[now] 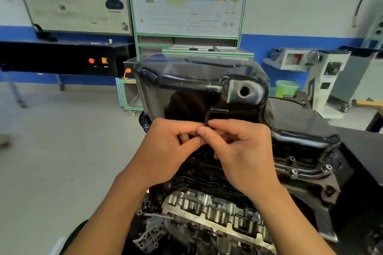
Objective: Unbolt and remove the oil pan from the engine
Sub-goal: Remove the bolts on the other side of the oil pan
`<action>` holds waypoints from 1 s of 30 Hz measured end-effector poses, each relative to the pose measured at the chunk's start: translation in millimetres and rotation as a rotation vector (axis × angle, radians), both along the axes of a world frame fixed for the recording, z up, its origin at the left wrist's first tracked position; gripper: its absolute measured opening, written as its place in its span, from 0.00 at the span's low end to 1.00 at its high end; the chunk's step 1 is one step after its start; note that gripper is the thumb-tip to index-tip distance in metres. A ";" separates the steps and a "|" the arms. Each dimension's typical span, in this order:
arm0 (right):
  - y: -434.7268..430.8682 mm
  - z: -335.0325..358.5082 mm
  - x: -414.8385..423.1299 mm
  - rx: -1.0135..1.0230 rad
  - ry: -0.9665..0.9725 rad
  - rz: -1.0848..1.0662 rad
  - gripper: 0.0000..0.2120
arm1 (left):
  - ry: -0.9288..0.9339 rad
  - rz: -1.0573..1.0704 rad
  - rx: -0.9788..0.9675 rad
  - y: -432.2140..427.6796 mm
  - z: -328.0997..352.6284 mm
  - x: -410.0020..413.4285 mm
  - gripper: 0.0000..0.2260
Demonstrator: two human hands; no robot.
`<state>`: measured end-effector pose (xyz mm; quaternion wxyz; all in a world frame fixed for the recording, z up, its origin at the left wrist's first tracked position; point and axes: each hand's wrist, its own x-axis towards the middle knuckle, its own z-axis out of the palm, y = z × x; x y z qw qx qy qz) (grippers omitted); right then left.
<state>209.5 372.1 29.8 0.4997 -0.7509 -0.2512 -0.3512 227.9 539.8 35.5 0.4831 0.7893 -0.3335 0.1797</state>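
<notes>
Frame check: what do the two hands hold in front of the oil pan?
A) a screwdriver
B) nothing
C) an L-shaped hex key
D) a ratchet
C: a black hex key with a bent top sticks up where the left hand and right hand pinch together before the oil pan.

Two hands show: one left hand point(165, 147) and one right hand point(238, 151). There is one oil pan point(186, 89) with one drain hole point(244, 91), one engine point(217, 213) and one hex key point(215, 112). Behind stand two display boards, a left board point(72, 0) and a right board point(186, 0), one green bucket point(287, 88), and one black cabinet point(51, 58) bearing two buttons, a red button point(91, 60) and an orange button point(104, 60).
</notes>
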 end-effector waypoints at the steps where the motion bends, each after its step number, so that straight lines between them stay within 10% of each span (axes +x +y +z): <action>1: 1.9 -0.1 0.3 0.032 0.001 -0.019 0.05 | -0.006 0.018 0.005 0.4 0.0 -0.6 0.08; 14: 9.1 2.1 -4.1 0.181 0.077 0.121 0.06 | -0.020 0.003 0.050 -2.0 4.5 -7.7 0.07; 20: 9.4 -4.5 -8.6 0.316 0.112 0.141 0.28 | 0.114 -0.078 0.071 -0.9 12.7 2.8 0.03; 30: 13.8 3.2 -11.6 0.432 0.389 0.268 0.34 | 0.063 -0.195 0.153 3.8 15.7 6.4 0.10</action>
